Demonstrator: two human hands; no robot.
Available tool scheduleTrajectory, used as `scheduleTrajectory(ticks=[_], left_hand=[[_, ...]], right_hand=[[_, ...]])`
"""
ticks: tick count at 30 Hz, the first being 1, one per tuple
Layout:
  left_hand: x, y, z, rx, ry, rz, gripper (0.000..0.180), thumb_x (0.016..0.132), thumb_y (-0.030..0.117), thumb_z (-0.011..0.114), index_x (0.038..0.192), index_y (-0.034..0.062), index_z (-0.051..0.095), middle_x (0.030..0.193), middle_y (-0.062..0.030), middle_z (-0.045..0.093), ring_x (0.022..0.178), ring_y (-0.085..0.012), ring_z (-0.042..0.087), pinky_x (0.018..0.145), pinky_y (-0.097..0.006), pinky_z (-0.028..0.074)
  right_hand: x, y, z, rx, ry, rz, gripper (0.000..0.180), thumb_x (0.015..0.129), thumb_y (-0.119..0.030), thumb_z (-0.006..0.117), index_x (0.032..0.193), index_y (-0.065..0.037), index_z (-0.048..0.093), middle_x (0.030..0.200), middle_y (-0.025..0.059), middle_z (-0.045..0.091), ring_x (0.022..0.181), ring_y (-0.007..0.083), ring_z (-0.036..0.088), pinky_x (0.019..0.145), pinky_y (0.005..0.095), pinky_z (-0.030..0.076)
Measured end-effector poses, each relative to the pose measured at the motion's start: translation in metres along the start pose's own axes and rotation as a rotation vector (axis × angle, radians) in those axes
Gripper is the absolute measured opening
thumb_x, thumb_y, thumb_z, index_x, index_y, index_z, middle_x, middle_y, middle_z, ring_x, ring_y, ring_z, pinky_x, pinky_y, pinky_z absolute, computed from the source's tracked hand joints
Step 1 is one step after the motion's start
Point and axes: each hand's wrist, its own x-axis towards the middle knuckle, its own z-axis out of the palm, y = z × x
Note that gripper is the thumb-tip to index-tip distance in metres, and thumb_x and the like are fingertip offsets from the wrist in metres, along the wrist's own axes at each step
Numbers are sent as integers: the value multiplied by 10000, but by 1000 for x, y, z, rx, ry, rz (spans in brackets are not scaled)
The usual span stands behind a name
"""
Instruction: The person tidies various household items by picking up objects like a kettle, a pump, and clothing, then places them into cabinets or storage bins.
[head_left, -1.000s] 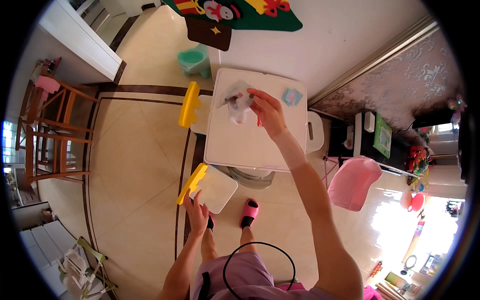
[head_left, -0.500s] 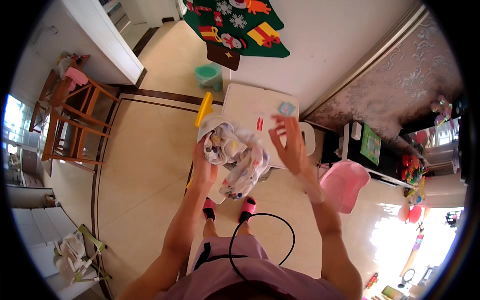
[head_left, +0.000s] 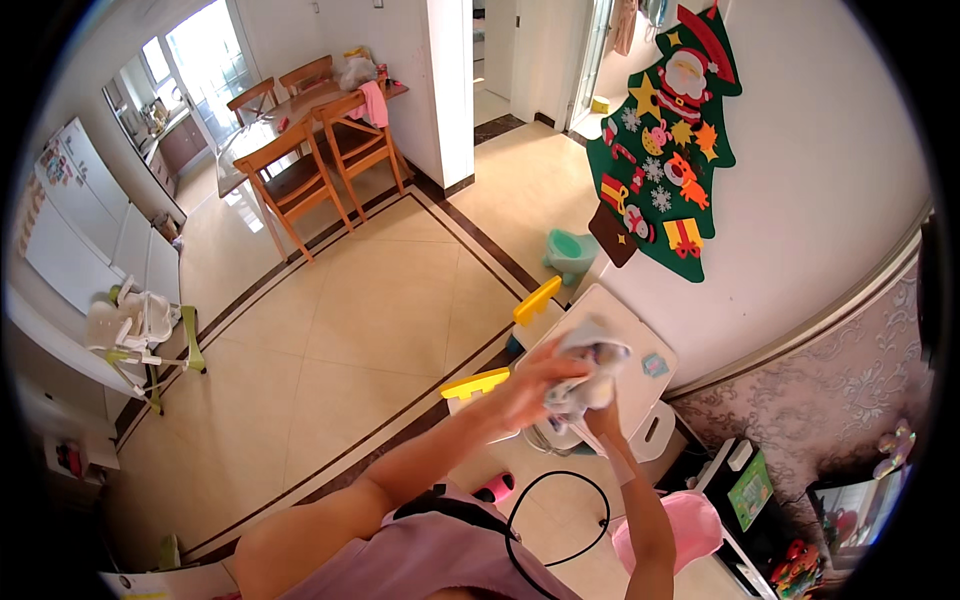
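A crumpled white cloth with a coloured print (head_left: 598,350) is bunched up above the small white table (head_left: 630,318). My left hand (head_left: 538,378) grips it from the left, the fingers reaching over its front. Below and to the right, my right hand (head_left: 604,418) is closed on the cloth's lower part, its fingertips partly hidden by the folds. Motion blurs the cloth and my left hand, so whether it is a garment or a plain cloth I cannot tell. A light blue packet (head_left: 655,365) lies on the tabletop, right of the cloth.
Yellow-backed small chairs (head_left: 476,383) stand at the table's left, and a white stool (head_left: 655,432) is at its right. A pink basin (head_left: 672,530) sits near my right forearm. A green potty (head_left: 570,252) stands by the wall. A black cable loop (head_left: 558,474) hangs before me.
My view has swung left and up toward the dining area. My right hand, apart from the cloth before, now holds it. The hanging part of the cloth is gathered into a smaller bundle.
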Motion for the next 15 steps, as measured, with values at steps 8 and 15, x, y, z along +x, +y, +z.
scheduleTrajectory(ticks=[8,15], left_hand=[[-69,95,-119,152,27,118,452,745,77,578,1175,10,457,999,-69,573,932,-146,568,796,-304,471],[-66,110,-179,1090,244,-182,362,822,228,599,1109,37,489,1003,-56,580,891,-103,545,716,-235,436]], right_hand=[[-60,30,-77,-267,-200,99,256,606,-99,723,814,-31,591,790,121,565,757,258,529,676,346,416],[-144,-38,-132,-85,-175,673,168,615,-24,673,733,-24,554,630,76,568,614,125,522,548,274,414]])
